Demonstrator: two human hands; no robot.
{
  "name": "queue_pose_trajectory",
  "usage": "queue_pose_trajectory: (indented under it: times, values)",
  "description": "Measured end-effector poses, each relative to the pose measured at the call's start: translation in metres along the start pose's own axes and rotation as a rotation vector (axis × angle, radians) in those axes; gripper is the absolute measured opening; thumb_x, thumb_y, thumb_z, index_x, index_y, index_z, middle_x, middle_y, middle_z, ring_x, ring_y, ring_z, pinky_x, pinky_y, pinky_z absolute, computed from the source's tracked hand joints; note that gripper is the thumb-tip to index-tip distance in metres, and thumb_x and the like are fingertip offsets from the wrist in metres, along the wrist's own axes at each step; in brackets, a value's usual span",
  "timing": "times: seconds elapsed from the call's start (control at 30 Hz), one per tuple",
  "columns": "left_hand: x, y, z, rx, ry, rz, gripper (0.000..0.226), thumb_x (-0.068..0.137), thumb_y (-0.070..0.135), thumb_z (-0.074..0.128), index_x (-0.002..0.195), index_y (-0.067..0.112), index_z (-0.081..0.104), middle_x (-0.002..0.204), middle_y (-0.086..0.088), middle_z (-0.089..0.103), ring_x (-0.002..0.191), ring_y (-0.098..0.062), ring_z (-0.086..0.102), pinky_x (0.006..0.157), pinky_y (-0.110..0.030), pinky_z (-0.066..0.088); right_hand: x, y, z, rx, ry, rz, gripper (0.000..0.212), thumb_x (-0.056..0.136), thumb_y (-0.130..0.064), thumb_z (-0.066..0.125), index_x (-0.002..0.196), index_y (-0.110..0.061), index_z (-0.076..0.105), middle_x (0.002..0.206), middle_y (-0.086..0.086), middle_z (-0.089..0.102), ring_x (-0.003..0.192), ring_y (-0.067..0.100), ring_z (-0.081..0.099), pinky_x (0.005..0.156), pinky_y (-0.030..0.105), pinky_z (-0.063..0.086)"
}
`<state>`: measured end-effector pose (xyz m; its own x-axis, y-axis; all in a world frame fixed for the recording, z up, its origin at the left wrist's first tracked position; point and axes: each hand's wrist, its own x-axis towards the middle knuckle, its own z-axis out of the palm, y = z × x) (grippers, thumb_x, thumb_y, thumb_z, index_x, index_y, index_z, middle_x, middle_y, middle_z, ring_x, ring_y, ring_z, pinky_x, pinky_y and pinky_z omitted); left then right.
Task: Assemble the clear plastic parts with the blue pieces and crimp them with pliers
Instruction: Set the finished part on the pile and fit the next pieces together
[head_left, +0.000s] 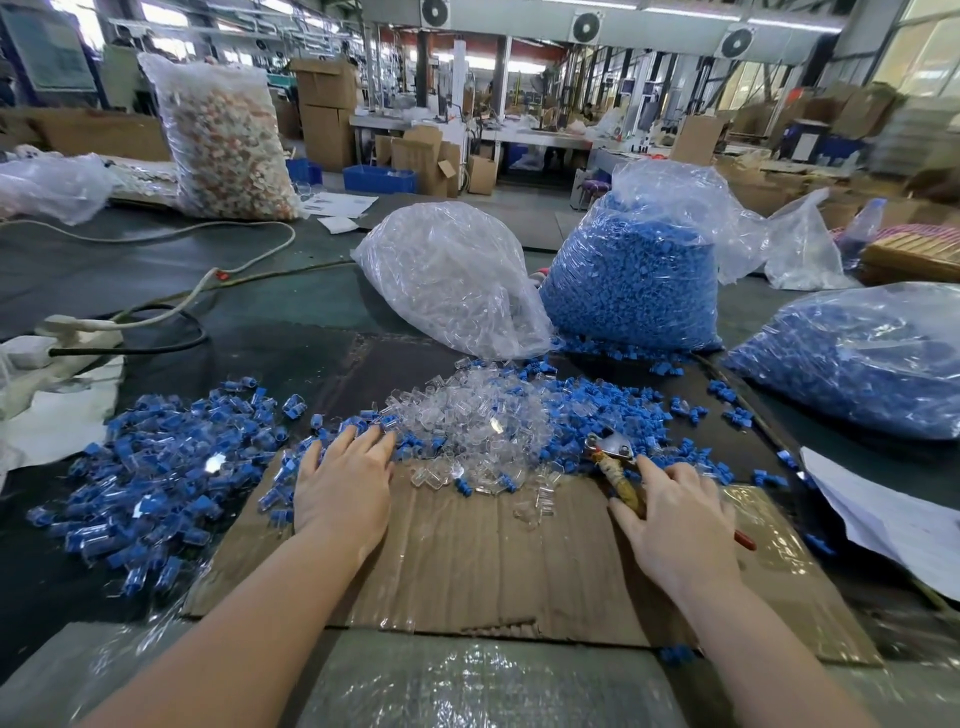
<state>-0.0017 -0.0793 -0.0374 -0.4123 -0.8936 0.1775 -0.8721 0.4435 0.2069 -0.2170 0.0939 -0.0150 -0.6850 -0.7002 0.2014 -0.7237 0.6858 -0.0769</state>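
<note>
Cardboard sheet (467, 561) covers the near table. Beyond it stand a bag of clear parts (452, 275) and a bag of blue pieces (634, 280). Loose clear plastic parts (467, 426) are heaped centrally among scattered blue pieces (587, 415). Left hand (343, 488) lies flat, fingers extended, holding nothing. Right hand (675, 519) rests with fingers spread on the pliers (615, 467), not gripping them.

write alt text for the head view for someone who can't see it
A person's left hand rests flat by a heap of clear plastic parts and blue pieces on cardboard, while the right hand touches pliers. Bags of clear and blue parts stand behind.
</note>
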Motion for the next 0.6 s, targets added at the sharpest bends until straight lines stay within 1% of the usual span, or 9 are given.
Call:
queue_pose_trajectory:
  times: [0.2,0.33,0.4,0.53,0.6]
  values:
    - [0.003,-0.019,-0.008,0.034,0.073,-0.038,0.041,0.102,0.024,0.031,0.142,0.029,0.034,0.148,0.009,0.035,0.139,-0.014,0.024,0.115,-0.038,0.015,0.001,-0.001,0.003,-0.015,0.019,0.010,0.063,0.091,-0.058,0.041,0.145,-0.025,0.029,0.135,0.002,0.044,0.126,0.021,0.040,0.101,0.036,0.036]
    - [0.006,-0.032,-0.012,0.066,0.080,-0.090,0.041,0.101,0.022,0.034,0.141,0.027,0.037,0.145,0.007,0.039,0.137,-0.016,0.030,0.114,-0.039,0.018,0.000,-0.002,0.006,-0.025,0.043,0.022,0.063,0.092,-0.057,0.041,0.145,-0.025,0.029,0.133,0.002,0.044,0.124,0.020,0.040,0.099,0.035,0.037]
    - [0.008,-0.034,-0.013,0.080,0.073,-0.105,0.041,0.101,0.022,0.033,0.141,0.027,0.037,0.147,0.006,0.037,0.139,-0.017,0.026,0.115,-0.041,0.014,0.001,-0.002,0.006,-0.014,0.054,0.036,0.062,0.092,-0.056,0.040,0.145,-0.025,0.029,0.133,0.002,0.044,0.123,0.021,0.041,0.098,0.035,0.037]
    - [0.011,-0.023,-0.014,0.042,0.088,-0.094,0.043,0.101,0.027,0.027,0.144,0.023,0.031,0.153,0.005,0.026,0.144,-0.016,0.009,0.116,-0.042,-0.001,0.002,-0.003,0.005,-0.017,0.059,0.047,0.062,0.092,-0.056,0.040,0.145,-0.024,0.029,0.135,0.004,0.043,0.125,0.023,0.040,0.099,0.036,0.037]
    - [0.011,-0.013,-0.013,-0.001,0.113,-0.062,0.044,0.101,0.028,0.027,0.145,0.022,0.029,0.154,0.006,0.024,0.144,-0.014,0.008,0.116,-0.040,-0.004,0.002,-0.004,0.003,-0.017,0.055,0.052,0.063,0.092,-0.056,0.040,0.145,-0.024,0.029,0.135,0.004,0.043,0.125,0.023,0.040,0.099,0.037,0.037]
